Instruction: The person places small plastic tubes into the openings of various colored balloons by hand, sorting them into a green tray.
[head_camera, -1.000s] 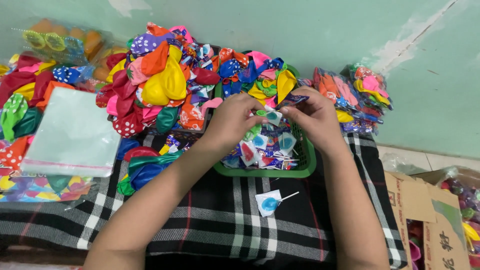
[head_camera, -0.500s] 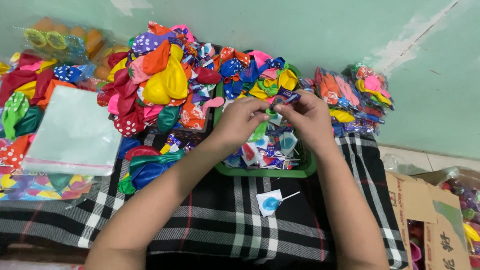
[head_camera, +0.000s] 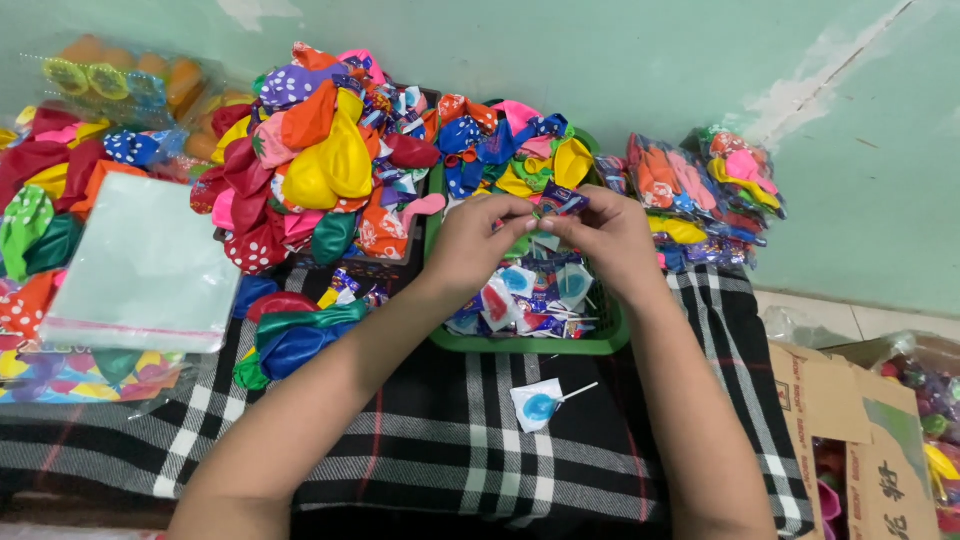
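One wrapped lollipop (head_camera: 540, 404) lies on the checked cloth (head_camera: 420, 450), just in front of the green tray (head_camera: 530, 345). Over the tray, the left hand (head_camera: 478, 240) and right hand (head_camera: 610, 238) meet, fingertips of both pinched together on a small purple wrapper (head_camera: 562, 201). More wrapped sweets (head_camera: 530, 295) fill the tray beneath them. Left of the tray sits a stack of clear bags (head_camera: 145, 265); behind it, a heap of balloons (head_camera: 320, 160).
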